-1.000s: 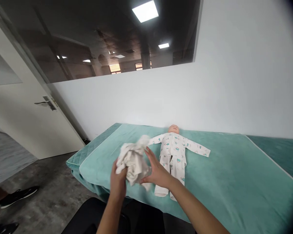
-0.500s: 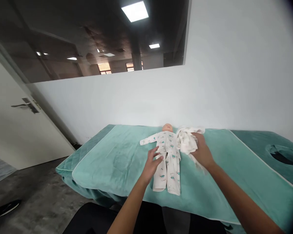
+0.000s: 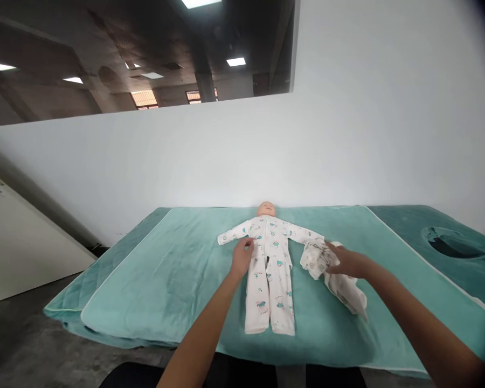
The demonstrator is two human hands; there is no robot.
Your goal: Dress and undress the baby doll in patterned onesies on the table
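A baby doll [image 3: 266, 209] lies on its back on the green-covered bed, its head toward the wall and its arms spread. It wears a white printed long-sleeved top [image 3: 271, 231] and matching trousers [image 3: 281, 302]. My left hand [image 3: 241, 258] is at the side of the top, by the waist, its fingers closed at the fabric edge. A crumpled white cloth [image 3: 316, 260] lies beside the sleeve on the right, one end trailing toward the bed's front. Over this cloth my right hand [image 3: 350, 262] rests with fingers and thumb apart, touching it.
The green bed cover [image 3: 153, 280] spreads to both sides of the doll. A dark hole [image 3: 455, 248] opens in the bed's right end. Behind stands a white wall [image 3: 210, 156] with a window above. A door [image 3: 20, 248] is at the left.
My right hand has brought the cloth down and right, off the doll's arm, onto the bed, and loosened its fingers. My left hand has moved to the top's edge and closed. The view has shifted right.
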